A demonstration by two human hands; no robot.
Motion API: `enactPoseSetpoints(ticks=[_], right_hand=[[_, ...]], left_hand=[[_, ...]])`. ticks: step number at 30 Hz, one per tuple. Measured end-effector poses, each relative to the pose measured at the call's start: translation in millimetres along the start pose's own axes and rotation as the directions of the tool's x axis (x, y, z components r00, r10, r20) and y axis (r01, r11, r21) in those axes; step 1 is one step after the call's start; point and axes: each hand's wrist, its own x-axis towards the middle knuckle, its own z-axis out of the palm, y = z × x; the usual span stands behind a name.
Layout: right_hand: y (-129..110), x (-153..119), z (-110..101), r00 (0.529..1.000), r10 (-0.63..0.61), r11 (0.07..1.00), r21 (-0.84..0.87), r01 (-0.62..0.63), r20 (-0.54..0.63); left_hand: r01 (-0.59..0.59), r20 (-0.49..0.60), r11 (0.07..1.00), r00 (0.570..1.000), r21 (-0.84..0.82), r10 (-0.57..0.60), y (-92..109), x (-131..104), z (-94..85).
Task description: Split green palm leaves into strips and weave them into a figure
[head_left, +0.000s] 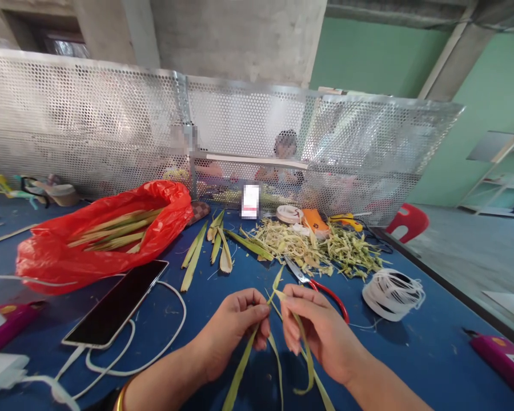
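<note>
My left hand point(247, 317) pinches a long green leaf strip point(243, 365) between thumb and fingers, just above the blue table. Close beside it, my right hand point(306, 319) is closed on another pale green strip point(307, 357) that curls down under the palm. Between the hands the strips cross, and their tips point up and away from me. More thin strip ends hang below. Just beyond my right hand lie scissors point(332, 297) with red handles, partly hidden by that hand. Several cut leaf pieces point(192, 257) rest on the table ahead.
A red plastic bag point(98, 245) holds long leaves at left, near a phone point(120, 302) with a white cable. Leaf scraps point(300, 245) are heaped ahead. A roll of white cord point(393, 294) stands at right. Behind, a perforated metal screen point(248, 125) separates me from people.
</note>
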Motion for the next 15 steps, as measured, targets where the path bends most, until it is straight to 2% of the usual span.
enactPoseSetpoints(ticks=[4,10,12,15], right_hand=[[-8.7,-0.8,-4.4,0.995,-0.093,0.976,0.203,0.083,0.038],[-32.3,-9.6,-11.7,0.979,-0.205,0.921,0.334,0.199,-0.017],[-42.0,-13.9,-14.8,0.957,-0.283,0.884,0.372,0.283,-0.056],[-52.1,-16.5,-18.9,0.914,-0.366,0.836,0.370,0.406,-0.176]], left_hand=[[0.027,-0.061,1.000,0.998,0.006,-0.026,0.3,2.3,-0.7],[0.096,-0.129,0.995,0.988,0.039,-0.090,-1.9,4.5,-3.2],[0.121,-0.154,0.992,0.981,0.024,-0.116,-2.9,4.9,-4.4],[0.125,-0.155,0.991,0.979,-0.038,-0.130,-2.2,5.3,-6.1]])
